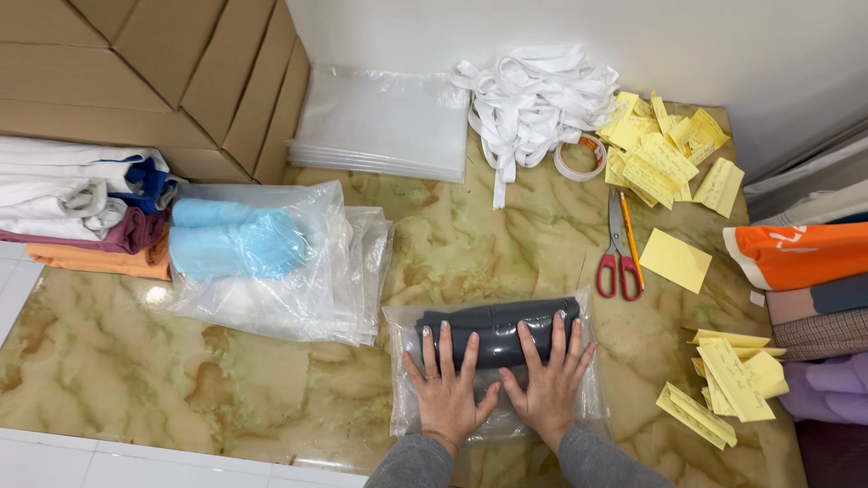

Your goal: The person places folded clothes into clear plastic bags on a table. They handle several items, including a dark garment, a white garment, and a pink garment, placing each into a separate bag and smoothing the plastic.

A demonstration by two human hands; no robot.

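A clear plastic bag lies on the marble-patterned table near its front edge, with a folded dark grey garment inside. My left hand and my right hand lie flat side by side on top of the bag, fingers spread and pointing away from me, pressing on the garment's near half. Neither hand grips anything.
A bagged light blue garment rests on a pile of clear bags to the left. Folded clothes and cardboard boxes stand far left. Red-handled scissors, a pencil, a tape roll, white straps and yellow paper slips lie behind and right.
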